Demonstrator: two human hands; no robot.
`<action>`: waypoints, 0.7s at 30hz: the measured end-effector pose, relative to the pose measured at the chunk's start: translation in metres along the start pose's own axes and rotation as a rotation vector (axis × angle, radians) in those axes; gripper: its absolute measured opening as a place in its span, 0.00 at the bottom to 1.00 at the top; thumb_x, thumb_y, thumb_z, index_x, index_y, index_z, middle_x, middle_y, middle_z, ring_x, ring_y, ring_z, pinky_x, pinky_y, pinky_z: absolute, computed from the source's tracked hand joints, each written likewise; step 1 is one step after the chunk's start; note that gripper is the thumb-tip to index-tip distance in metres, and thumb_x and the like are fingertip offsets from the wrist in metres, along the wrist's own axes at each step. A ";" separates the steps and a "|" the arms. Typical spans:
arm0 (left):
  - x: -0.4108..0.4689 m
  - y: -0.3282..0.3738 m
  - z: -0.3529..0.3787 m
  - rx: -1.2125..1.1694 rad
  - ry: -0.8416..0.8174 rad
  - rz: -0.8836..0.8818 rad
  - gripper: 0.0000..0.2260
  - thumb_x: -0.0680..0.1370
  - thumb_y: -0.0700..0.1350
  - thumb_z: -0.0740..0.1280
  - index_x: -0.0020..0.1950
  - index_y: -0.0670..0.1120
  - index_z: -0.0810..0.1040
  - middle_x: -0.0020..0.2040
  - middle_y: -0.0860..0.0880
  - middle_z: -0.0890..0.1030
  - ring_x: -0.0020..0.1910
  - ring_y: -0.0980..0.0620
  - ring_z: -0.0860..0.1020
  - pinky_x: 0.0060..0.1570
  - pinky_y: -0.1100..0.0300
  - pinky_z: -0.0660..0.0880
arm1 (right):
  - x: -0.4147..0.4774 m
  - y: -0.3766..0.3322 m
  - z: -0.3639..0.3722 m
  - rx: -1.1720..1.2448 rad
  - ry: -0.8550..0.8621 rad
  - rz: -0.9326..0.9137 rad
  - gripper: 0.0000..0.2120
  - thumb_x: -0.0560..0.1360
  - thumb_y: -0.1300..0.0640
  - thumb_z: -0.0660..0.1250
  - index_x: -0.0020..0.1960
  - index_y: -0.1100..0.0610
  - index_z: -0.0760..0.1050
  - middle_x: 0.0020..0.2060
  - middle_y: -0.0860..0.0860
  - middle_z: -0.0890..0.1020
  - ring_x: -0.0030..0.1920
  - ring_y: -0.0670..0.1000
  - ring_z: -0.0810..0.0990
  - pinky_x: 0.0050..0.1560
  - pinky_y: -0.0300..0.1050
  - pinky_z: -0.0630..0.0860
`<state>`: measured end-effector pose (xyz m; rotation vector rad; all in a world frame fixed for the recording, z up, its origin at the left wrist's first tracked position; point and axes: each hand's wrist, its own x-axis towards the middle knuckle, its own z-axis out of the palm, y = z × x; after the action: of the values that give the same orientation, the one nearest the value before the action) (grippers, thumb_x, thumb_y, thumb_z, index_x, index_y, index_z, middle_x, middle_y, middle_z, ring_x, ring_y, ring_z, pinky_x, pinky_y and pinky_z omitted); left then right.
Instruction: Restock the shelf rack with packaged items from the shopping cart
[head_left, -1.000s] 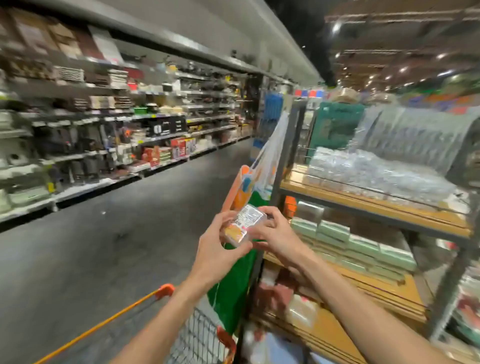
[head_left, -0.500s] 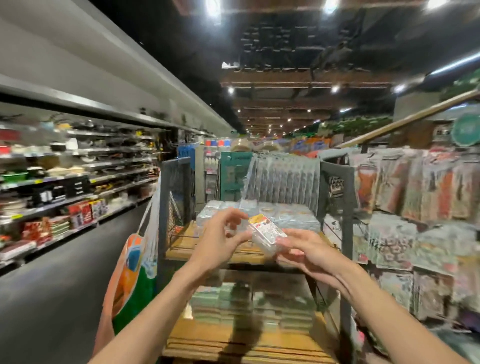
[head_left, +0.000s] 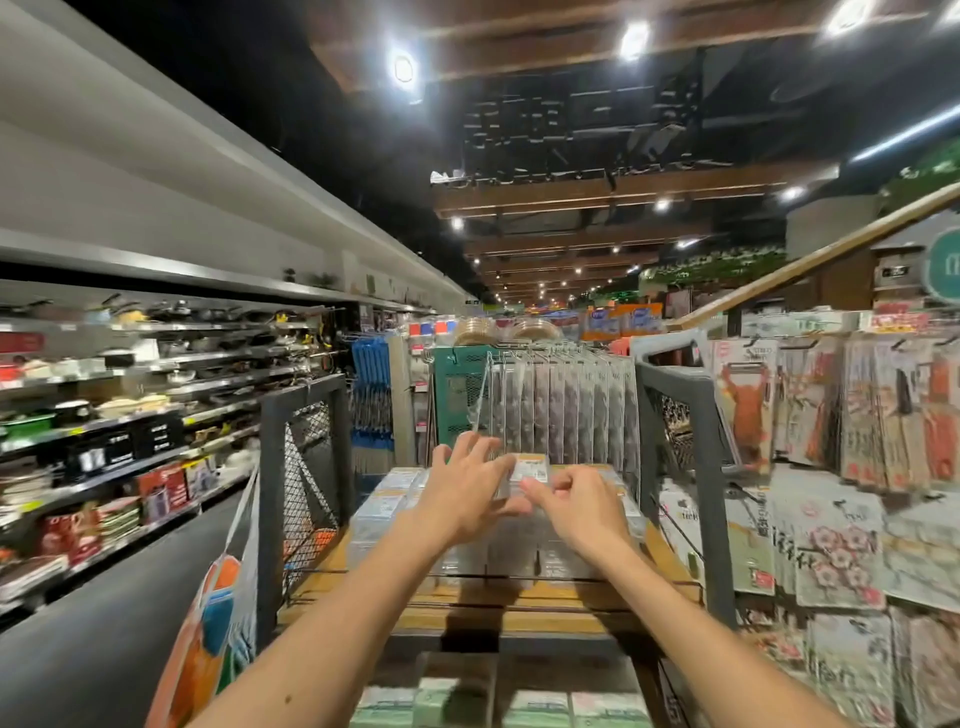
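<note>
The pack (head_left: 530, 470) could slip or land crooked and upset the stacked packs (head_left: 384, 506) under it, because the grip looks light and catches only its edges. It sits between the hands, just above the stack on the shelf (head_left: 545, 603). The right hand (head_left: 582, 512) pinches its lower right edge with curled fingers. The left hand (head_left: 465, 493), fingers spread, touches its left side.

Two hands (head_left: 462, 499) (head_left: 582, 512), one labelled packet (head_left: 525, 472), maybe nine hanging packs (head_left: 561, 405)
</note>
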<state>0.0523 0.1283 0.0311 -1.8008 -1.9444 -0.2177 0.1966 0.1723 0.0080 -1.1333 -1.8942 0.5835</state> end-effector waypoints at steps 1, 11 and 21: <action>0.007 0.001 0.005 0.037 -0.022 -0.003 0.29 0.74 0.68 0.60 0.70 0.54 0.69 0.76 0.49 0.60 0.74 0.46 0.54 0.68 0.44 0.58 | 0.008 0.004 0.002 -0.052 -0.007 -0.018 0.18 0.74 0.40 0.66 0.37 0.53 0.75 0.34 0.48 0.78 0.37 0.50 0.77 0.34 0.41 0.69; 0.021 -0.004 0.028 0.182 -0.101 -0.011 0.29 0.78 0.63 0.59 0.73 0.48 0.65 0.78 0.45 0.55 0.76 0.43 0.50 0.68 0.38 0.55 | 0.031 0.024 0.028 -0.372 0.016 -0.106 0.22 0.72 0.32 0.61 0.42 0.51 0.76 0.52 0.48 0.77 0.60 0.52 0.71 0.61 0.54 0.69; -0.004 -0.001 0.018 0.077 0.111 -0.032 0.33 0.77 0.66 0.57 0.77 0.49 0.58 0.73 0.48 0.65 0.71 0.47 0.62 0.65 0.50 0.62 | -0.008 0.028 -0.015 -0.048 0.053 -0.237 0.18 0.75 0.38 0.64 0.59 0.48 0.75 0.53 0.43 0.75 0.57 0.45 0.72 0.57 0.45 0.72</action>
<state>0.0467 0.1320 0.0137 -1.6739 -1.8794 -0.2439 0.2253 0.1783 -0.0076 -0.9271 -1.9700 0.3747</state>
